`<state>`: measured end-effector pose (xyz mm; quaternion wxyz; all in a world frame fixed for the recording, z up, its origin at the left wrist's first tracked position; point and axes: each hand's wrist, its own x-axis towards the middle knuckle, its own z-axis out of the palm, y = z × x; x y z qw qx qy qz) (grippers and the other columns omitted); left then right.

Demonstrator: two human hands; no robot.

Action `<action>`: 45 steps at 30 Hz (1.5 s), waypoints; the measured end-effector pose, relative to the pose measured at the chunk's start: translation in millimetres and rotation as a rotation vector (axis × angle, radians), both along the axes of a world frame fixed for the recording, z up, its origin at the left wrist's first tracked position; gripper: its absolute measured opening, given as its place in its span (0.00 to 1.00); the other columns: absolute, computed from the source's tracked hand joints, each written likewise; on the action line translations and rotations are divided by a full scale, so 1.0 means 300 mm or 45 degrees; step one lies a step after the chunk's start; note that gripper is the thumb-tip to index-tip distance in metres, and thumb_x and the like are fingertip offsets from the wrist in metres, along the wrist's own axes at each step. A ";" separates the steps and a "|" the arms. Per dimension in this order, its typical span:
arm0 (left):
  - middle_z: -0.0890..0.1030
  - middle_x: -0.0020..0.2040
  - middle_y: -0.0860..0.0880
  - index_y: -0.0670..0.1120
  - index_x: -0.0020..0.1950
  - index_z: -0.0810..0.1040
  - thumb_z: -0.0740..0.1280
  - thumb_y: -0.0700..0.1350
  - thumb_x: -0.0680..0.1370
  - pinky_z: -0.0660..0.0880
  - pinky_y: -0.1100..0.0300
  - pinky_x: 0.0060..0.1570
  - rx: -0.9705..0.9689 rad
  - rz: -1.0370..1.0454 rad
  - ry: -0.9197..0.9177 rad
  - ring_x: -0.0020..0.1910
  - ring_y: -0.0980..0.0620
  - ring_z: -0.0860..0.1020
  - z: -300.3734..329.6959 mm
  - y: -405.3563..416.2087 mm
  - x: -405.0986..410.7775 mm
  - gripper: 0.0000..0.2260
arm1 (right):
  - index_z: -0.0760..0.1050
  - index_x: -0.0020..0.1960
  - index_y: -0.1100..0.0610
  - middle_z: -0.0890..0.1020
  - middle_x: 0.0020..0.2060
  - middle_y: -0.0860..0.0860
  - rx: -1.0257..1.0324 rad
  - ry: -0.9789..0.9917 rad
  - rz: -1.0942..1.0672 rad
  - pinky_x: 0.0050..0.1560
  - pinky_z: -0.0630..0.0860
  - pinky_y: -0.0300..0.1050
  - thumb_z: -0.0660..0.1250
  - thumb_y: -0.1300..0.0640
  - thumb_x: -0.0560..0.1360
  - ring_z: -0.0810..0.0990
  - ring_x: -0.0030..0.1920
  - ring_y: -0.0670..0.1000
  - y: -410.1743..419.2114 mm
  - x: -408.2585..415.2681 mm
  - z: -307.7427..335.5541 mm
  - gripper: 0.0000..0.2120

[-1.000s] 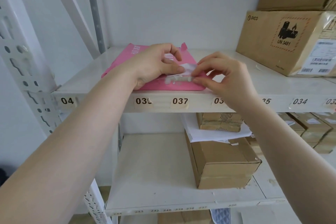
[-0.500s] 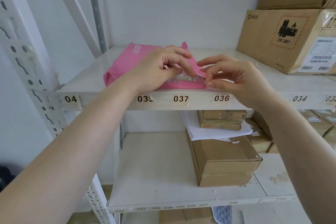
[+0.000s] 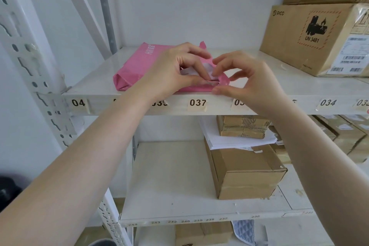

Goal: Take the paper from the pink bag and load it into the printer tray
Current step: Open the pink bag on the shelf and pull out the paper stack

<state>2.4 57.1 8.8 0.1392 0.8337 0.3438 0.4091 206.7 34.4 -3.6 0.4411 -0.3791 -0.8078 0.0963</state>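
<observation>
A flat pink plastic mailer bag (image 3: 137, 70) lies at the front edge of the white metal shelf (image 3: 99, 78), above label 037. Since a moment ago its mouth has been pulled wider, exposing white paper (image 3: 188, 71) inside. The left hand (image 3: 173, 70) pinches the upper flap; the right hand (image 3: 245, 80) pinches the torn lower edge. A brown cardboard box (image 3: 315, 40) stands well apart at the shelf's right end; nothing blocks withdrawal.

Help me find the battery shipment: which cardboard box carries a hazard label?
The big box on the top shelf at right, printed PICO, with a red-hatched UN 3481 label. The box on the shelf below shows no such mark.
</observation>
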 end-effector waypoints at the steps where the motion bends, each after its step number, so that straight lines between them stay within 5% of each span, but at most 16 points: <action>1: 0.77 0.60 0.56 0.49 0.43 0.85 0.75 0.46 0.70 0.71 0.64 0.57 -0.005 -0.006 0.022 0.59 0.64 0.74 0.002 -0.005 -0.002 0.04 | 0.80 0.46 0.53 0.82 0.51 0.50 0.008 0.021 -0.008 0.50 0.78 0.46 0.76 0.60 0.68 0.80 0.52 0.46 0.003 -0.003 0.003 0.09; 4: 0.75 0.62 0.57 0.51 0.41 0.85 0.75 0.45 0.69 0.68 0.69 0.58 0.017 -0.013 0.111 0.61 0.63 0.72 0.005 -0.026 -0.004 0.02 | 0.81 0.43 0.55 0.83 0.47 0.51 -0.017 0.077 -0.019 0.50 0.79 0.52 0.73 0.64 0.70 0.82 0.49 0.50 0.012 0.016 0.009 0.05; 10: 0.74 0.62 0.58 0.55 0.40 0.85 0.75 0.51 0.68 0.66 0.50 0.63 0.237 0.164 0.262 0.59 0.54 0.69 -0.024 -0.066 0.001 0.02 | 0.77 0.47 0.56 0.83 0.44 0.47 0.010 0.031 -0.043 0.52 0.78 0.51 0.70 0.64 0.70 0.82 0.47 0.47 0.008 -0.025 0.016 0.08; 15: 0.78 0.56 0.56 0.52 0.41 0.83 0.75 0.47 0.69 0.70 0.73 0.47 0.054 0.143 -0.057 0.50 0.65 0.75 -0.021 -0.069 -0.075 0.03 | 0.79 0.50 0.54 0.84 0.43 0.49 -0.049 0.011 -0.053 0.50 0.77 0.43 0.76 0.59 0.66 0.81 0.46 0.45 0.032 -0.105 0.039 0.14; 18: 0.82 0.49 0.56 0.56 0.40 0.75 0.77 0.52 0.65 0.75 0.65 0.43 0.045 0.256 -0.059 0.45 0.63 0.78 -0.010 -0.055 -0.131 0.12 | 0.77 0.49 0.55 0.83 0.43 0.51 -0.050 0.095 -0.048 0.46 0.74 0.40 0.77 0.58 0.64 0.80 0.44 0.46 0.048 -0.132 0.037 0.15; 22: 0.83 0.46 0.57 0.52 0.39 0.76 0.77 0.54 0.63 0.77 0.56 0.44 0.035 0.342 0.128 0.42 0.58 0.79 0.001 -0.031 -0.166 0.13 | 0.69 0.42 0.55 0.83 0.44 0.53 0.045 0.175 -0.001 0.44 0.73 0.40 0.76 0.61 0.66 0.80 0.44 0.45 0.051 -0.153 0.016 0.15; 29: 0.77 0.32 0.70 0.47 0.42 0.82 0.76 0.49 0.68 0.67 0.76 0.33 -0.050 0.227 0.041 0.32 0.63 0.72 0.015 0.006 -0.169 0.09 | 0.80 0.43 0.55 0.80 0.52 0.50 0.144 0.081 -0.028 0.46 0.68 0.29 0.77 0.53 0.66 0.77 0.51 0.39 0.050 -0.154 -0.024 0.10; 35: 0.79 0.32 0.59 0.47 0.39 0.82 0.75 0.46 0.70 0.66 0.76 0.31 -0.168 0.148 -0.066 0.30 0.64 0.72 0.013 0.012 -0.170 0.04 | 0.83 0.40 0.58 0.80 0.51 0.49 0.152 0.119 -0.086 0.52 0.73 0.39 0.77 0.57 0.67 0.78 0.54 0.47 0.041 -0.174 -0.026 0.06; 40: 0.81 0.32 0.51 0.51 0.35 0.77 0.73 0.46 0.72 0.70 0.67 0.28 -0.159 0.243 -0.040 0.29 0.58 0.74 0.043 0.023 -0.176 0.08 | 0.83 0.36 0.57 0.80 0.55 0.50 0.224 -0.072 -0.087 0.55 0.65 0.30 0.77 0.59 0.66 0.70 0.57 0.48 0.018 -0.167 -0.028 0.04; 45: 0.77 0.24 0.55 0.51 0.35 0.73 0.71 0.45 0.74 0.65 0.71 0.20 -0.202 0.229 -0.070 0.21 0.63 0.72 0.045 0.029 -0.171 0.10 | 0.84 0.37 0.56 0.79 0.57 0.48 0.175 -0.169 -0.016 0.54 0.65 0.31 0.78 0.58 0.65 0.68 0.59 0.47 0.008 -0.159 -0.027 0.04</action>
